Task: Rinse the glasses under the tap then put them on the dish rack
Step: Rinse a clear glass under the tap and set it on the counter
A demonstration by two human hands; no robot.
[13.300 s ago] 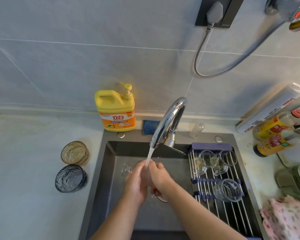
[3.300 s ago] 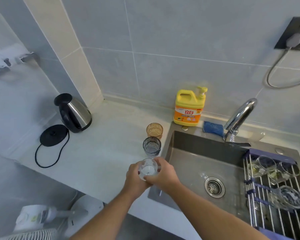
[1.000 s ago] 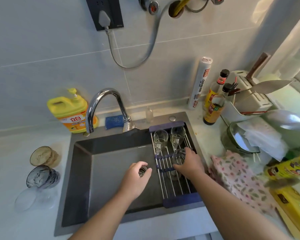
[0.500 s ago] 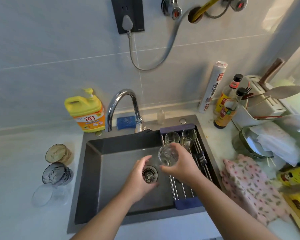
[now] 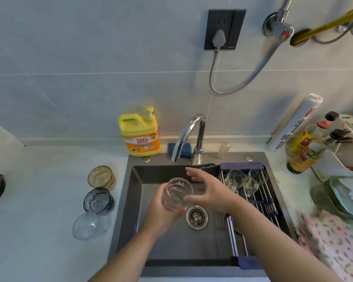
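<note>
My left hand (image 5: 161, 212) grips a clear glass (image 5: 176, 193) upright over the dark sink (image 5: 135, 200), below the chrome tap (image 5: 189, 133); no water runs. My right hand (image 5: 209, 192) hovers just right of the glass with its fingers spread and holds nothing. The dish rack (image 5: 259, 200) lies across the sink's right side with two clear glasses (image 5: 243, 181) at its far end. On the counter to the left stand an amber glass (image 5: 101, 177), a dark blue glass (image 5: 98, 201) and a clear glass (image 5: 89, 225).
A yellow soap bottle (image 5: 140, 132) and a blue sponge (image 5: 183, 150) sit behind the sink. Sauce bottles (image 5: 306, 143), a utensil holder and stacked plates (image 5: 342, 198) crowd the right counter, with a floral cloth (image 5: 332, 245) at its front. The drain (image 5: 196, 216) lies mid-sink.
The glass passed from my right hand to my left and moved left, toward the tap. My right hand let go and opened beside it.
</note>
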